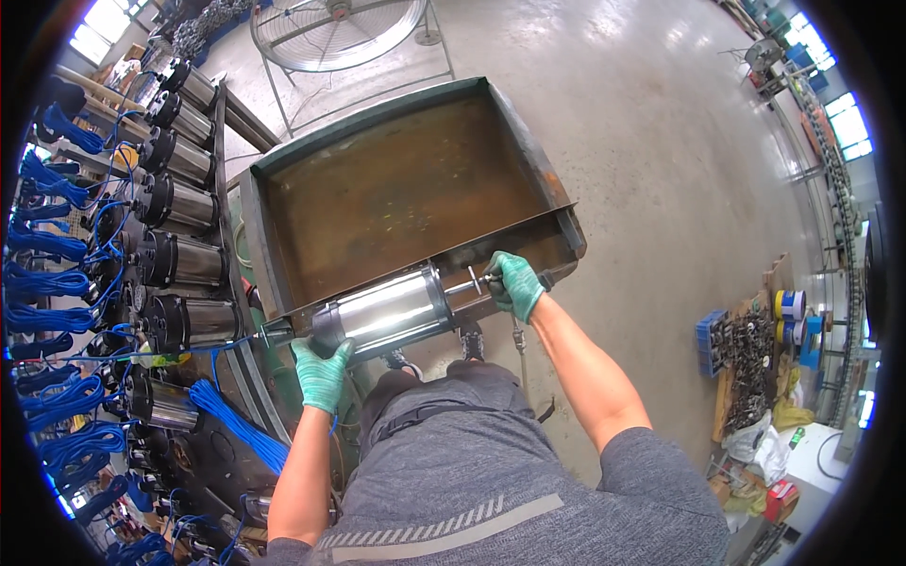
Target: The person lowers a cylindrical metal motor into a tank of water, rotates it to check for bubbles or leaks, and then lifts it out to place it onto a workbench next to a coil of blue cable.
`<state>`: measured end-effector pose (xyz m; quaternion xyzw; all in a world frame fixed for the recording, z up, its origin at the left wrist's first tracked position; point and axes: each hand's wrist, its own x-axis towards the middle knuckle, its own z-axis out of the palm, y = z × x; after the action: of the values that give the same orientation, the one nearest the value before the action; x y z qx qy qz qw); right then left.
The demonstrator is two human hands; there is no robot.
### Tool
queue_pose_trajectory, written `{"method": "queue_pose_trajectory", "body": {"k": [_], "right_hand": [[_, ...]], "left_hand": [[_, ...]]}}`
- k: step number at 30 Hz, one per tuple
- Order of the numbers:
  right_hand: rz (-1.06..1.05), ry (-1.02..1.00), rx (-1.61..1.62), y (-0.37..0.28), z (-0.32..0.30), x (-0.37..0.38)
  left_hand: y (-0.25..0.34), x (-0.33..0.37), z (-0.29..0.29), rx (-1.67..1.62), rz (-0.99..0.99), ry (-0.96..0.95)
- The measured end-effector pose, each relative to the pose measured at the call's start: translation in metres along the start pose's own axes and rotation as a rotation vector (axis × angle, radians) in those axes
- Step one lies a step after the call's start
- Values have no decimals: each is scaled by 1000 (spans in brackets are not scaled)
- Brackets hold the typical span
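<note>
Steel cylinder (385,307), likely heavy, stiff and slick, suits holding by the black end cap (327,327) the left hand (319,373) grasps, the right hand (516,286) clenching a rod (463,286) opposite.

A: Where is the shiny steel cylinder with black ends (382,311)?

B: Over the near side of the rectangular dark metal tank (531,146), between 2 hands: the green-gloved left hand (321,373) at its left end, the green-gloved right hand (517,285) at its right.

A: And behind the tank?

B: The large round wire-caged metal fan (338,11).

A: On the left?

B: A row of steel-and-black cylinders (184,259) beside the tank; left of those, the coiled blue cables (47,280).

A: And right?

B: Well apart, across the grey floor (651,189), the blue plastic crate (710,341), just left of the dark metal parts (748,368).
</note>
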<state>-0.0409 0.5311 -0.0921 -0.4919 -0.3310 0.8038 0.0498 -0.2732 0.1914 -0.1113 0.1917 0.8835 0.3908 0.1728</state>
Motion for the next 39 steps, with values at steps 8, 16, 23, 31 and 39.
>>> {"method": "queue_pose_trajectory", "body": {"k": [8,16,23,31,39], "right_hand": [[-35,-42,61,7,-6,2],[-478,184,-669,-31,-90,-6],[-98,616,-1679,-90,-125,34],[-299,732,-1631,-96,-123,47],[-951,438,-1224,-42,-16,-1]], "left_hand": [[17,-3,0,-107,-22,-37],[8,-10,6,-196,-13,22],[8,-8,7,-213,-43,13],[34,-15,4,-123,-50,20],[-15,12,-60,441,268,91]]}}
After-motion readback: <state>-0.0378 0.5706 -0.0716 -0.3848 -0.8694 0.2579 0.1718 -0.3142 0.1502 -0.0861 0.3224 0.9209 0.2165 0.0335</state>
